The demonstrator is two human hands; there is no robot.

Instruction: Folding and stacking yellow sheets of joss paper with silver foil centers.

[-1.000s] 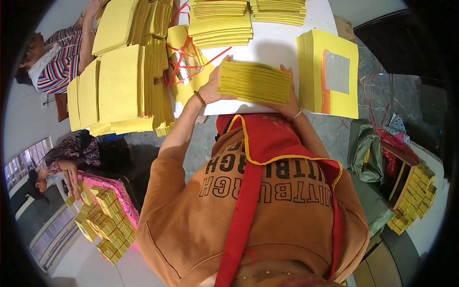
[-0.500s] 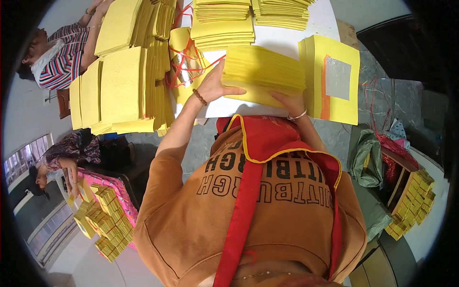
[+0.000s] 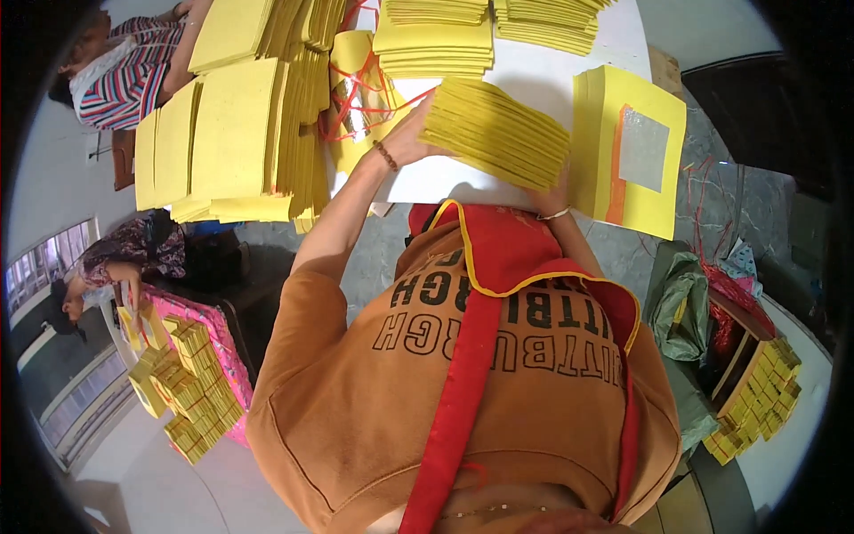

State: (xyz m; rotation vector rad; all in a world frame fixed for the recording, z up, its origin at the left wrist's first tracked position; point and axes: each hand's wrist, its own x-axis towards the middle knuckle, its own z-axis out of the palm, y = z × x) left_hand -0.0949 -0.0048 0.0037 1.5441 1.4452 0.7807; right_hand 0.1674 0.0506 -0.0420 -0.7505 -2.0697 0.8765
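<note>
A thick stack of yellow paper sheets [image 3: 495,132] is held on edge between my two hands above the white table [image 3: 485,182], its layered edges facing me. My left hand [image 3: 411,141] grips the stack's left end, the fingers mostly hidden behind it. At the lower right end my right hand [image 3: 553,198] closes on the stack; its fingers are largely covered by the paper. Just right of it lies a yellow paper pile [image 3: 585,151], its top sheet bearing a silver square [image 3: 644,149] and an orange strip.
Tall piles of yellow paper [image 3: 236,133] fill the table's left side. Red ties [image 3: 360,98] lie over a yellow roll beside them. More yellow stacks [image 3: 434,49] stand at the back. A person in a striped top [image 3: 133,76] is at the far left; another [image 3: 133,258] works behind.
The stack has turned from lying nearly flat to standing tilted, with its right end lower. Both hands have closed further round it, and my thumbs no longer show in front.
</note>
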